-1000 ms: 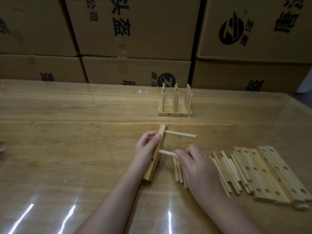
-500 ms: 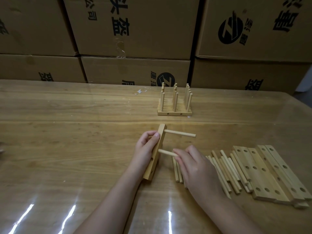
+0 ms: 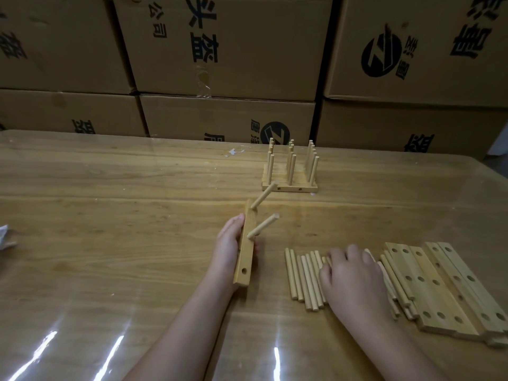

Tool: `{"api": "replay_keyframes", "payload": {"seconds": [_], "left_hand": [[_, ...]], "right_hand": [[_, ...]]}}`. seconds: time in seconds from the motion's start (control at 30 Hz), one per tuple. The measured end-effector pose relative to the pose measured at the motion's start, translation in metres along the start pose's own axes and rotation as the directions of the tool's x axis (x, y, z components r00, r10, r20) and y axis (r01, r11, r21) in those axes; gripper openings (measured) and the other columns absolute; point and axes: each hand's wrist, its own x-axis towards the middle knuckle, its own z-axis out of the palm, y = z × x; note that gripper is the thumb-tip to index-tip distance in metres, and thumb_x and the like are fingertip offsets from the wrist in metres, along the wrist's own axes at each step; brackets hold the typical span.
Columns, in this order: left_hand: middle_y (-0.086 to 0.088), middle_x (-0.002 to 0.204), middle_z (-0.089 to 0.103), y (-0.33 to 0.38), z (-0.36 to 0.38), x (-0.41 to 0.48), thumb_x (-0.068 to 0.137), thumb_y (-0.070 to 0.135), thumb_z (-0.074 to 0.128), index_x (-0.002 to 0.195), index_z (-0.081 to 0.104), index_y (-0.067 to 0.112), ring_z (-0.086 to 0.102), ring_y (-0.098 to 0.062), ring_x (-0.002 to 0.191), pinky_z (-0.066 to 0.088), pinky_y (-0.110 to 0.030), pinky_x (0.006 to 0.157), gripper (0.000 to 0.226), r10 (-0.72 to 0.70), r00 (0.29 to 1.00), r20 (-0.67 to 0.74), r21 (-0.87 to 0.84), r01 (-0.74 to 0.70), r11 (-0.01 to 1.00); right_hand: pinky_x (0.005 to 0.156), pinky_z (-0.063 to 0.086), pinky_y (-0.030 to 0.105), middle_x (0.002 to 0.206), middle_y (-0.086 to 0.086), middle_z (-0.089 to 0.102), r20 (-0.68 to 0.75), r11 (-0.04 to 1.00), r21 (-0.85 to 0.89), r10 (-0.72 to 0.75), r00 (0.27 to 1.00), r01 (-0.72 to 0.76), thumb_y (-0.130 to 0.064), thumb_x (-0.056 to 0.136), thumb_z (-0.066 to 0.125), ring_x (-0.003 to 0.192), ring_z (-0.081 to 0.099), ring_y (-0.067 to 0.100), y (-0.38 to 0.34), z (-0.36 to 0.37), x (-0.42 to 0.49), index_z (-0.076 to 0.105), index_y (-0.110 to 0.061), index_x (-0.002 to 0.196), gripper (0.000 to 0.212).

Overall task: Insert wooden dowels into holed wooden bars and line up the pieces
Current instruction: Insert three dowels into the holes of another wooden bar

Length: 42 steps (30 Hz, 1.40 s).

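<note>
My left hand (image 3: 229,243) grips a holed wooden bar (image 3: 245,259) that stands on its long edge on the table. Two dowels stick out of the bar toward the upper right: the far dowel (image 3: 264,195) and the middle dowel (image 3: 264,225). The bar's near hole shows open. My right hand (image 3: 350,279) rests palm down on the pile of loose dowels (image 3: 302,279), fingers curled over them; whether it has one pinched is hidden. A stack of holed bars (image 3: 439,290) lies flat to the right of the pile.
A finished group of bars with upright dowels (image 3: 290,171) stands at the table's far middle. Cardboard boxes (image 3: 228,50) wall off the far side. A crumpled white scrap (image 3: 5,237) lies at the left edge. The glossy wooden table (image 3: 110,243) reflects light near me.
My right hand let go of the middle dowel and moved right and down onto the loose dowel pile. The left hand tilted the bar, so both dowels point up and right.
</note>
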Motion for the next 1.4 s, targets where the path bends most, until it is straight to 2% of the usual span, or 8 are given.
{"api": "replay_keyframes", "payload": {"seconds": [0.43,0.6,0.67,0.8,0.9,0.97,1.17,1.4], "left_hand": [[-0.003,0.074,0.061,-0.004,-0.001,0.003,0.094,0.035,0.053,0.091,0.069,0.021,0.057,-0.015,0.06,0.049,-0.027,0.054,0.021,0.019,1.0,0.02,0.044,-0.02,0.999],[-0.002,0.069,0.06,-0.004,0.0,0.002,0.094,0.034,0.053,0.086,0.069,0.022,0.056,-0.015,0.058,0.047,-0.028,0.056,0.022,0.049,0.999,0.018,0.059,-0.05,0.997],[-0.003,0.069,0.059,-0.005,0.0,0.003,0.094,0.034,0.053,0.089,0.068,0.02,0.056,-0.015,0.058,0.046,-0.029,0.057,0.021,0.051,0.999,0.016,0.054,-0.052,0.997],[-0.003,0.069,0.059,-0.005,0.0,0.004,0.095,0.034,0.052,0.092,0.067,0.019,0.056,-0.015,0.058,0.047,-0.029,0.056,0.021,0.051,0.999,0.017,0.058,-0.052,0.997],[-0.003,0.068,0.058,-0.006,0.001,0.004,0.095,0.033,0.052,0.09,0.066,0.019,0.055,-0.014,0.055,0.047,-0.026,0.052,0.021,0.055,0.998,0.021,0.054,-0.056,0.997],[-0.003,0.066,0.057,-0.006,0.001,0.004,0.096,0.032,0.051,0.09,0.065,0.018,0.054,-0.014,0.053,0.047,-0.026,0.05,0.02,0.064,0.998,0.015,0.046,-0.065,0.997],[-0.004,0.064,0.055,-0.006,0.001,0.006,0.095,0.03,0.051,0.091,0.063,0.016,0.054,-0.013,0.049,0.046,-0.024,0.046,0.019,0.075,0.997,0.003,0.021,-0.075,0.997],[-0.006,0.064,0.055,-0.005,0.001,0.009,0.096,0.029,0.051,0.091,0.062,0.015,0.055,-0.013,0.047,0.046,-0.024,0.044,0.018,0.052,0.999,-0.016,-0.026,-0.053,0.998]], "right_hand": [[0.072,0.035,0.027,0.112,0.004,0.053,0.067,0.974,-0.221,0.067,0.995,-0.051,-0.011,0.089,0.041,0.095,0.055,0.018,0.006,-0.003,-0.003,0.042,-0.019,0.119,0.032],[0.056,0.031,0.021,0.108,0.001,0.053,-0.012,0.995,-0.098,0.013,1.0,-0.014,-0.011,0.091,0.047,0.076,0.052,0.012,0.003,-0.005,-0.003,0.042,-0.018,0.127,0.037],[0.047,0.028,0.017,0.108,0.0,0.054,-0.171,0.988,0.152,0.007,0.985,0.019,-0.023,0.097,0.04,0.062,0.047,0.007,0.002,-0.008,-0.002,0.042,-0.017,0.134,0.037],[0.049,0.04,0.011,0.092,-0.008,0.055,-0.375,0.608,0.747,0.048,0.926,0.271,-0.028,0.092,0.041,0.06,0.054,0.008,-0.006,-0.012,-0.006,0.06,-0.014,0.112,0.031],[0.058,0.047,0.01,0.09,-0.007,0.059,-0.186,0.232,0.959,0.068,0.98,0.166,-0.017,0.089,0.051,0.067,0.062,0.005,-0.018,-0.01,-0.012,0.063,-0.02,0.097,0.015],[0.061,0.05,0.015,0.09,-0.007,0.061,-0.1,0.134,0.986,-0.001,0.995,0.1,-0.008,0.087,0.055,0.067,0.065,0.009,-0.026,-0.006,-0.015,0.064,-0.022,0.093,0.018],[0.074,0.053,0.022,0.096,-0.011,0.054,-0.165,0.28,0.94,-0.135,0.977,0.198,-0.007,0.088,0.056,0.081,0.065,0.007,-0.032,0.002,-0.017,0.064,-0.023,0.1,0.022],[0.065,0.042,0.01,0.086,-0.007,0.056,-0.266,0.574,0.657,-0.431,0.862,0.489,-0.024,0.09,0.052,0.072,0.055,0.001,-0.024,-0.005,-0.017,0.067,-0.015,0.108,0.025]]}}
